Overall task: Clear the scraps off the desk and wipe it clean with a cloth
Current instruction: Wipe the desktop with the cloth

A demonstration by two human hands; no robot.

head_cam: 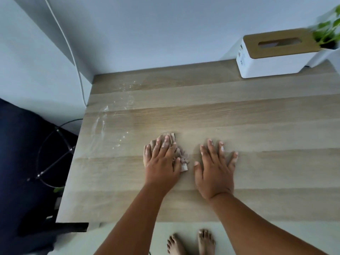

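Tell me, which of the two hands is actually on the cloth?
The left hand presses the crumpled cloth against the desk. The right hand lies flat on bare wood beside it, holding nothing.

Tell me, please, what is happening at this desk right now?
A person is wiping the wooden desk. The left hand presses a crumpled cloth flat against the top, while the right hand rests open and flat beside it, holding nothing. Wet streaks and droplets show on the desk's left part. A tissue box and a plant stand at the far right corner. No scraps are visible on the desk.
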